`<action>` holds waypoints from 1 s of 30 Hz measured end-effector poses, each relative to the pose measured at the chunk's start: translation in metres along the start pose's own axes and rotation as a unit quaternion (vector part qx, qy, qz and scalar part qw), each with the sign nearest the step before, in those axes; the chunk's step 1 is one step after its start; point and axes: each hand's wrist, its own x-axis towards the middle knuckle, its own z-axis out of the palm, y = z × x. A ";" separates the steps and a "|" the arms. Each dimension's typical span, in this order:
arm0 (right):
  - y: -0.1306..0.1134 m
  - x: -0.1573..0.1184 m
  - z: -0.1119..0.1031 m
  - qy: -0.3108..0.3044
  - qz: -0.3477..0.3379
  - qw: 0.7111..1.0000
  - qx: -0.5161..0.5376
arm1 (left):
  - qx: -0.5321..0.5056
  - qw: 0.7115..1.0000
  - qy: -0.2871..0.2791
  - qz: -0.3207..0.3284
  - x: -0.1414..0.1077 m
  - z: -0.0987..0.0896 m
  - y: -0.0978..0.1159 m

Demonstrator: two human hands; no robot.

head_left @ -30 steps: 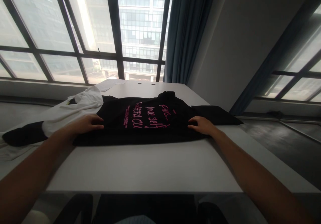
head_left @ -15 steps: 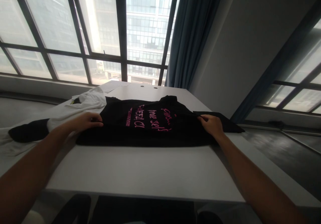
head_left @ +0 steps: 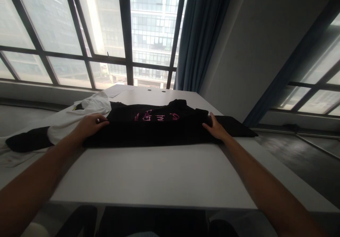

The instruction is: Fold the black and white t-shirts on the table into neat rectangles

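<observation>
A black shirt (head_left: 148,134) with pink lettering lies across the white table (head_left: 154,176), its near part folded over so that some of the lettering is covered. At the left end of the fold, my left hand (head_left: 92,124) pinches the black fabric between thumb and fingers. My right hand (head_left: 215,127) rests at the right end of the shirt, thumb raised and apart from the fingers, which touch the cloth.
White clothing (head_left: 92,107) with a black part (head_left: 29,139) lies at the left. More black cloth (head_left: 236,126) is beyond my right hand. White paper (head_left: 117,91) is at the far edge, before windows and a blue curtain (head_left: 196,35).
The near part of the shirt has been folded further away from me, covering more lettering. My right hand has moved slightly left and its thumb has lifted off the cloth.
</observation>
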 end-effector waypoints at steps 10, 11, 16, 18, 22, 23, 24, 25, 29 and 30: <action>0.024 -0.010 0.000 -0.114 -0.029 0.962 -0.248 | 0.014 0.993 -0.116 -0.010 0.004 0.017 -0.021; 0.026 -0.010 -0.003 -0.106 -0.022 0.961 -0.254 | 0.020 0.992 -0.125 -0.017 0.004 0.016 -0.022; 0.034 -0.011 -0.024 -0.068 0.040 0.965 -0.249 | 0.038 0.988 -0.139 -0.050 0.004 0.016 -0.026; 0.034 -0.012 -0.033 -0.062 0.049 0.972 -0.222 | 0.041 0.988 -0.139 -0.057 0.004 0.017 -0.027; 0.029 -0.014 -0.047 -0.006 0.036 0.986 -0.163 | 0.032 0.989 -0.132 -0.061 0.003 0.019 -0.026; 0.027 -0.014 -0.050 0.014 0.031 0.988 -0.148 | 0.027 0.989 -0.130 -0.059 0.003 0.019 -0.025; 0.025 -0.014 -0.052 0.032 0.028 0.990 -0.135 | 0.022 0.990 -0.128 -0.057 0.003 0.019 -0.024; 0.024 -0.014 -0.053 0.044 0.028 0.990 -0.129 | 0.017 0.990 -0.127 -0.055 0.002 0.018 -0.023; 0.026 -0.016 -0.057 0.017 0.084 0.982 -0.169 | 0.008 0.990 -0.130 -0.057 0.002 0.015 -0.020; 0.027 -0.016 -0.057 -0.009 0.106 0.978 -0.181 | 0.007 0.990 -0.132 -0.058 0.001 0.014 -0.019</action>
